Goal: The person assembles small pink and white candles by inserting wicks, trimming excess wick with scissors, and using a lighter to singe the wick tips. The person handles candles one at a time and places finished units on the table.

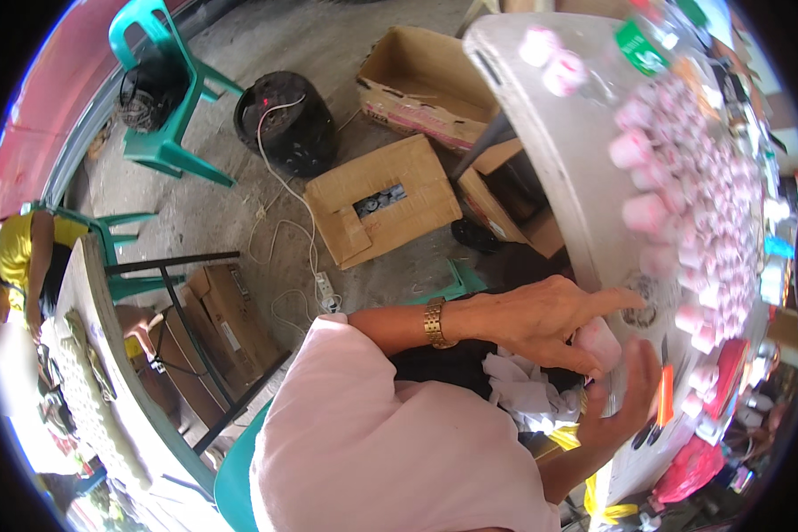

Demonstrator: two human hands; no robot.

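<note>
My left hand (554, 324), with a gold watch (435, 322) at the wrist, holds a small pink-and-white cylindrical piece (599, 346) between thumb and curled fingers. Its index finger stretches towards a round, clear-grey thing (642, 300) on the table, whose kind I cannot make out. Just below the piece, my right hand (619, 415) has its fingers apart, with nothing visible in them. Beyond the hands, many similar pink-and-white pieces (683, 204) crowd the table (581, 168). A slim orange tool (665, 395) lies beside my right hand. White cloth (528, 390) hangs below my left hand.
A green-labelled clear bottle (643, 49) is at the table's far end. Cardboard boxes (386, 199), a black drum-shaped thing (285, 124) and a white cord with a socket strip (326, 291) occupy the floor. A green chair (164, 97) stands behind. Another person in yellow (27, 266) is at the left.
</note>
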